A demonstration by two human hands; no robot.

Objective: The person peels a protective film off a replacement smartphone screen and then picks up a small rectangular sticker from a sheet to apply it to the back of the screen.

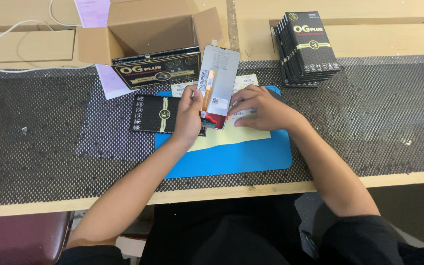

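A phone display panel [218, 86] is held upright above the blue mat [251, 157] in the closed grip of the left hand [188, 115], its back turned for viewing, while label stickers [241, 114] are pinned flat by the right hand [261, 108].

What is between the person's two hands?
In the head view, a grey phone screen panel, held upright by the left hand; the right hand rests beside it.

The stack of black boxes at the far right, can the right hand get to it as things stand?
Probably yes: the right hand rests on white labels holding nothing, and bare dotted mat lies between it and the stack of black boxes.
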